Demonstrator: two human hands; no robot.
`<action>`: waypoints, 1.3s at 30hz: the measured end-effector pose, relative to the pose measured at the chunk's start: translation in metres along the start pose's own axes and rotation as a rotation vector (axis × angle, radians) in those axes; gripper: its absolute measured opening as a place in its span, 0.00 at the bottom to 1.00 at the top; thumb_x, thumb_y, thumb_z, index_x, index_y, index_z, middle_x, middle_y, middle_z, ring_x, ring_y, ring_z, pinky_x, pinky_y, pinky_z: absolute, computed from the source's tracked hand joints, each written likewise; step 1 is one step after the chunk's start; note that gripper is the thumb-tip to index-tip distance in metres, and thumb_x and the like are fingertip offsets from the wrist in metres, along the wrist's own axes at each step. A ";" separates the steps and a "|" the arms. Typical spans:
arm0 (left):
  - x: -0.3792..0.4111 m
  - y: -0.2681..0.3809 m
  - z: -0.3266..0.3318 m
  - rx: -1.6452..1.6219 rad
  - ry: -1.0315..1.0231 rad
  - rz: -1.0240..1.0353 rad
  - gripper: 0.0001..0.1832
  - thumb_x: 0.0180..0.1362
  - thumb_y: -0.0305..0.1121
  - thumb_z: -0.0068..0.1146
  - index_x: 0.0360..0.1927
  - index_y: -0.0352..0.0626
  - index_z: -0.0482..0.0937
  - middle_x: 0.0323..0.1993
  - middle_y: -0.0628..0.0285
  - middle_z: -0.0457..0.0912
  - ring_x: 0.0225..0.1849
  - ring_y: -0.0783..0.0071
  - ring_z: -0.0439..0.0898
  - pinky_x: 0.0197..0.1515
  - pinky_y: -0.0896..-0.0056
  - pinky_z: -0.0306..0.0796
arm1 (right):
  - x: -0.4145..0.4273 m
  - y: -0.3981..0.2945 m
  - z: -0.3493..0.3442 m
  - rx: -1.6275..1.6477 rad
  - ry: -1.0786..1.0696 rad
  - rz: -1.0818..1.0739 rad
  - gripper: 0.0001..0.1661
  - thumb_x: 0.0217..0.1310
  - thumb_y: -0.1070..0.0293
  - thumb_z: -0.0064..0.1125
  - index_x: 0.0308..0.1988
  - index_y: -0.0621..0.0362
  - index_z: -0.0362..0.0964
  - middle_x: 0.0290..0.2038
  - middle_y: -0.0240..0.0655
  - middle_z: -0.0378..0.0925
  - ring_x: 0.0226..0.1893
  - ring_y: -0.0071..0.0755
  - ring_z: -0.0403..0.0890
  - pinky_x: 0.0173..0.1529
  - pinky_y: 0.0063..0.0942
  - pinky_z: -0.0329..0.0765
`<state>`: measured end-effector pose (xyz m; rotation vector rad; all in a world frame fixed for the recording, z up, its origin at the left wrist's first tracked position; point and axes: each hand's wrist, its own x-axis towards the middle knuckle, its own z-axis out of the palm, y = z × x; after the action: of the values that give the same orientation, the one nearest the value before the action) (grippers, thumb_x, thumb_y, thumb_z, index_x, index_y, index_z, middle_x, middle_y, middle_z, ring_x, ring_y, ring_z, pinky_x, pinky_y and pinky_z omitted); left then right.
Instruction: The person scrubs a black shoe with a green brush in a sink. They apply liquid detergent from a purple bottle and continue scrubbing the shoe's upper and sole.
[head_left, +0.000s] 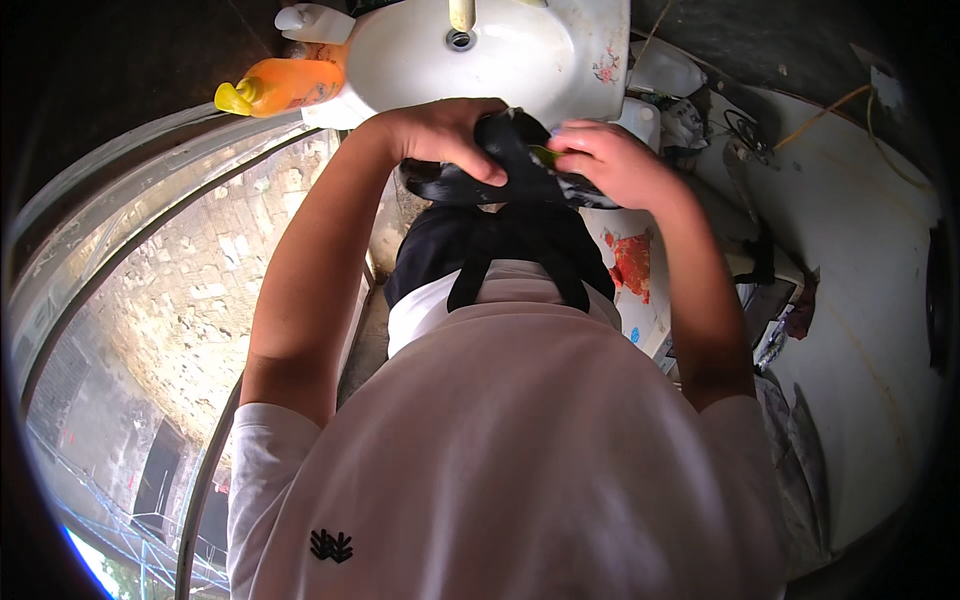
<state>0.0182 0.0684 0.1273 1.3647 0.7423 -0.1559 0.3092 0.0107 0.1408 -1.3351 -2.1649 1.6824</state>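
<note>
A black slide sandal (517, 169) with a broad strap lies sideways across my hands, just in front of the near rim of a white washbasin (480, 84). My left hand (450, 142) grips it from the left, with the thumb lying over the strap. At the other end, my right hand (611, 161) is slightly blurred and pinches a small yellow-green thing (546, 155) against the sandal. Fingers hide most of that thing, so its kind cannot be told. Whitish streaks like foam show on the sandal beside the right hand.
A faucet (463, 13) juts over the basin's drain (460, 40). At the basin's left stand an orange bottle with a yellow top (296, 84) and a white bottle (319, 24). A window (225, 270) fills the left. Right are a translucent plastic container (667, 69) and clutter along a pale wall (847, 247).
</note>
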 end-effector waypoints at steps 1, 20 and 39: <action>0.000 0.000 -0.001 0.008 0.002 0.005 0.48 0.44 0.43 0.83 0.70 0.39 0.76 0.54 0.52 0.88 0.56 0.59 0.85 0.63 0.62 0.75 | -0.003 0.001 -0.003 0.033 -0.003 0.008 0.06 0.67 0.82 0.54 0.43 0.67 0.74 0.42 0.46 0.78 0.44 0.48 0.81 0.50 0.40 0.77; 0.005 0.010 0.007 0.234 0.129 0.014 0.49 0.42 0.43 0.83 0.71 0.41 0.75 0.53 0.48 0.89 0.57 0.52 0.87 0.63 0.58 0.77 | 0.006 0.007 0.006 0.070 0.016 0.208 0.11 0.77 0.71 0.61 0.52 0.65 0.79 0.42 0.39 0.83 0.43 0.34 0.81 0.54 0.32 0.78; 0.019 -0.013 0.049 0.634 0.496 0.078 0.55 0.38 0.46 0.83 0.74 0.51 0.71 0.67 0.49 0.79 0.70 0.40 0.75 0.75 0.44 0.67 | 0.019 0.002 0.033 -0.185 0.229 0.314 0.17 0.78 0.59 0.61 0.48 0.63 0.82 0.38 0.53 0.85 0.40 0.56 0.86 0.50 0.44 0.81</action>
<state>0.0450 0.0260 0.1069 2.0738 1.1051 0.0196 0.2807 -0.0008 0.1186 -1.9002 -2.1051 1.3542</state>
